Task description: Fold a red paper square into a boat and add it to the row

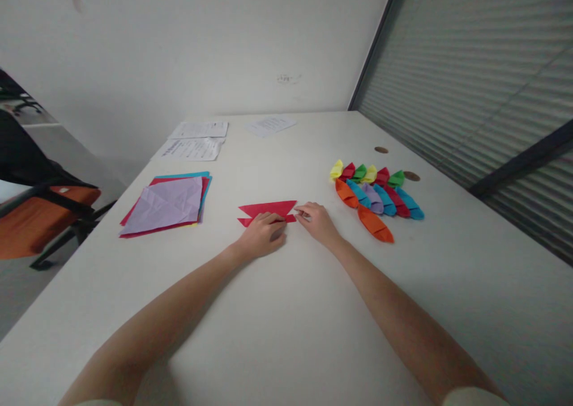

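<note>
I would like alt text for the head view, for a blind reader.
A person's left hand rests on a folded red paper on a white table, while the right hand is at the paper's right end. A stack of coloured sheets lies to the left; small folded pieces in several colours lie to the right.

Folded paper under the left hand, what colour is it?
Red; the folded paper shows in the head view, partly covered by the left hand.

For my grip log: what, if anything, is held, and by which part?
The left hand rests on the red paper at its lower strip; the right hand is at its right end. Whether either grips it cannot be told.
</note>
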The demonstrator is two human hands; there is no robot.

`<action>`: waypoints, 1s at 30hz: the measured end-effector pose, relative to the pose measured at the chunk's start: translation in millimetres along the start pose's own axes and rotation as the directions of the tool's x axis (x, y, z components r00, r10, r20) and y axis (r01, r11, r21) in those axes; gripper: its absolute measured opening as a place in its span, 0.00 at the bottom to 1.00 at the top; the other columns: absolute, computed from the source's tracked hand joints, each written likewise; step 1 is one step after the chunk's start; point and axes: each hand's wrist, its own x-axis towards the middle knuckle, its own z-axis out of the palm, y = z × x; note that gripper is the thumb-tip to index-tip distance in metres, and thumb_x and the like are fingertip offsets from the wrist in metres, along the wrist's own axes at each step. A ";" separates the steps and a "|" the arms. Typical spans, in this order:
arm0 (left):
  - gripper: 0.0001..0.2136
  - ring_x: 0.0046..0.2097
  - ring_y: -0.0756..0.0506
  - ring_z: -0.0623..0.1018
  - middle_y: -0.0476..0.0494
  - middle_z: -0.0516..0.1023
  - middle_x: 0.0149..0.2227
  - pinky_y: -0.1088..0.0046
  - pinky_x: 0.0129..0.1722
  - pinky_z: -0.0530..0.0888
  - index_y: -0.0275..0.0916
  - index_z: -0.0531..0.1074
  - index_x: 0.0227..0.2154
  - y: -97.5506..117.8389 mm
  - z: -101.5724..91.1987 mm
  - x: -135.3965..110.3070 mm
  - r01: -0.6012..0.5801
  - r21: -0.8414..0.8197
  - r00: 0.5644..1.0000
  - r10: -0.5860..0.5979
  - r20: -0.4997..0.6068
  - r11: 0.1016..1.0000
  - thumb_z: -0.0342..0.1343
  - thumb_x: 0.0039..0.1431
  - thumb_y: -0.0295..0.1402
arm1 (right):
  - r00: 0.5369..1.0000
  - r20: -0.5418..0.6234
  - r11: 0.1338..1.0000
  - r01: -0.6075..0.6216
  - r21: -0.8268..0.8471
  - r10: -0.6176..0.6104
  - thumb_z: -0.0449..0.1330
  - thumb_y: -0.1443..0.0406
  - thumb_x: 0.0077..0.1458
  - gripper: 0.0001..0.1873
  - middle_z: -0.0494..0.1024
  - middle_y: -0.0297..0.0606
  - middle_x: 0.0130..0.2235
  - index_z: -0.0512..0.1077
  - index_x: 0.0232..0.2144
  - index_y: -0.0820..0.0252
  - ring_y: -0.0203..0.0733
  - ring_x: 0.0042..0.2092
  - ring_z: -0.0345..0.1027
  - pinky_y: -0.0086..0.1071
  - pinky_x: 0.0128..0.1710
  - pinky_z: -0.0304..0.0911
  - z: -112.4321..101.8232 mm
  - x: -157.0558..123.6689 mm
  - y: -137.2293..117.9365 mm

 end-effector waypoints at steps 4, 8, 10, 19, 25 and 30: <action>0.13 0.49 0.39 0.74 0.38 0.76 0.47 0.58 0.50 0.72 0.38 0.75 0.46 -0.4 0.6 0.1 -0.001 -0.007 1.000 0.001 -0.001 1.000 0.54 0.60 0.33 | 0.999 -0.003 0.993 0.043 0.114 -0.043 0.58 0.66 0.60 0.12 0.77 0.38 0.38 0.76 0.46 0.55 0.41 0.39 0.69 0.36 0.44 0.62 -1.4 0.3 0.0; 0.13 0.48 0.40 0.75 0.37 0.77 0.47 0.57 0.49 0.72 0.38 0.75 0.46 -0.2 0.5 0.5 -0.010 -0.012 1.000 0.010 -0.006 1.000 0.54 0.59 0.32 | 0.992 0.056 0.993 0.116 0.020 -0.117 0.61 0.61 0.59 0.12 0.75 0.39 0.42 0.77 0.45 0.51 0.44 0.44 0.68 0.38 0.45 0.59 0.4 -0.9 0.5; 0.13 0.47 0.40 0.75 0.38 0.77 0.46 0.58 0.49 0.72 0.38 0.75 0.46 0.1 -0.1 0.6 -0.011 -0.015 1.000 0.011 -0.006 1.000 0.54 0.59 0.31 | 0.995 0.062 0.996 0.081 -0.037 -0.079 0.60 0.63 0.60 0.10 0.75 0.39 0.42 0.78 0.43 0.51 0.44 0.45 0.68 0.39 0.45 0.58 1.4 -1.3 1.1; 0.17 0.51 0.39 0.75 0.36 0.75 0.50 0.57 0.53 0.71 0.38 0.72 0.52 -0.9 -1.4 -1.8 -0.024 0.031 1.000 0.024 0.010 0.999 0.54 0.60 0.32 | 0.987 0.155 0.991 0.027 0.127 -0.047 0.62 0.66 0.57 0.12 0.76 0.37 0.43 0.78 0.44 0.49 0.44 0.47 0.68 0.43 0.51 0.59 -5.3 0.6 7.4; 0.17 0.54 0.39 0.72 0.35 0.71 0.53 0.56 0.56 0.70 0.40 0.72 0.52 -1.9 -2.3 -2.4 -0.077 0.044 0.997 0.076 0.020 0.996 0.51 0.62 0.31 | 0.986 0.147 0.968 0.037 0.250 -0.076 0.64 0.67 0.54 0.06 0.76 0.37 0.40 0.80 0.36 0.54 0.41 0.43 0.69 0.38 0.48 0.63 -8.1 3.8 17.4; 0.17 0.55 0.38 0.72 0.33 0.70 0.53 0.54 0.57 0.69 0.40 0.72 0.53 -2.6 -1.1 -1.4 -0.104 0.065 0.994 0.102 0.035 0.992 0.50 0.62 0.31 | 0.986 0.150 0.968 0.036 0.248 -0.075 0.65 0.65 0.54 0.04 0.78 0.37 0.39 0.79 0.34 0.55 0.42 0.43 0.69 0.39 0.48 0.62 -5.9 5.8 18.9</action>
